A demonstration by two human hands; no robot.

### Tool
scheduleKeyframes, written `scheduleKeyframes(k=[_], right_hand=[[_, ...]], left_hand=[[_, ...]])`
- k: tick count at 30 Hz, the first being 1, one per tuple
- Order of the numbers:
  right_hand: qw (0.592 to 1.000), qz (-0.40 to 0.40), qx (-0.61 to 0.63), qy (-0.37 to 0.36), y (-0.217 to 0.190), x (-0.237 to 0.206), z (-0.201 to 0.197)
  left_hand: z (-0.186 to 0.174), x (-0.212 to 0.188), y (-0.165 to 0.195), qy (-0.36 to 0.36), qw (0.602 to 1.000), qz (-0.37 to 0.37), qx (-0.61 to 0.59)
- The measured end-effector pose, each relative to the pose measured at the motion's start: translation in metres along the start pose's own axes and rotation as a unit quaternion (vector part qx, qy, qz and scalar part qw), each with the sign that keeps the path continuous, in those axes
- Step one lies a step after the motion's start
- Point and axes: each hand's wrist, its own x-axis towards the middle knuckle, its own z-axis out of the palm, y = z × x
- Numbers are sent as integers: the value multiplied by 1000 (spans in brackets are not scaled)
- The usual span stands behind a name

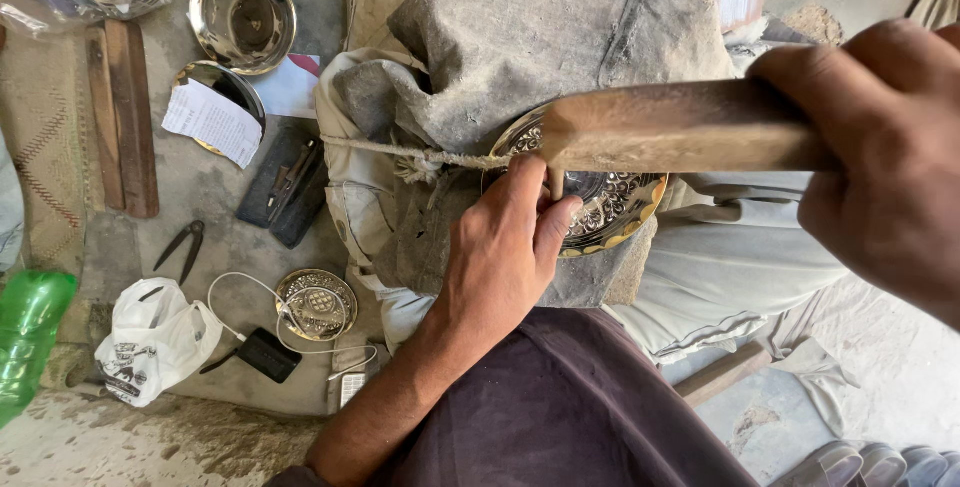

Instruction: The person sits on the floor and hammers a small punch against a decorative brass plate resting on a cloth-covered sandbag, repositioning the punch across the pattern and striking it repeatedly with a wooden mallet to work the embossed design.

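The left hand point(505, 247) pinches a small punch point(556, 183) upright against the engraved brass plate point(610, 209); above it, the right hand point(880, 157) clasps a wooden mallet point(680, 127).

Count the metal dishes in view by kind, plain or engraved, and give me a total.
Plain shiny bowls: 2 — open bowl, paper-covered bowl
Engraved plates: 2 — small plate on the floor, large plate under the left hand and the wooden block in the right hand
Total: 4
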Motion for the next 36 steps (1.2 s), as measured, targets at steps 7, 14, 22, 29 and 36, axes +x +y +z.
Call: scheduleKeyframes(k=[7, 14, 22, 29, 36], right_hand=[[1000, 8, 0, 17, 4, -9, 12], [999, 43, -6, 22, -3, -13, 11], [1000, 10, -3, 18, 2, -22, -1], [994, 14, 66, 80, -9, -13, -4], [999, 6, -14, 49, -6, -10, 0]], left_hand=[[0, 1, -1, -1, 1000, 6, 10], [0, -1, -2, 15, 999, 29, 14], [15, -3, -6, 45, 997, 47, -50], [14, -2, -4, 10, 999, 13, -38], [11, 3, -3, 10, 999, 27, -27]])
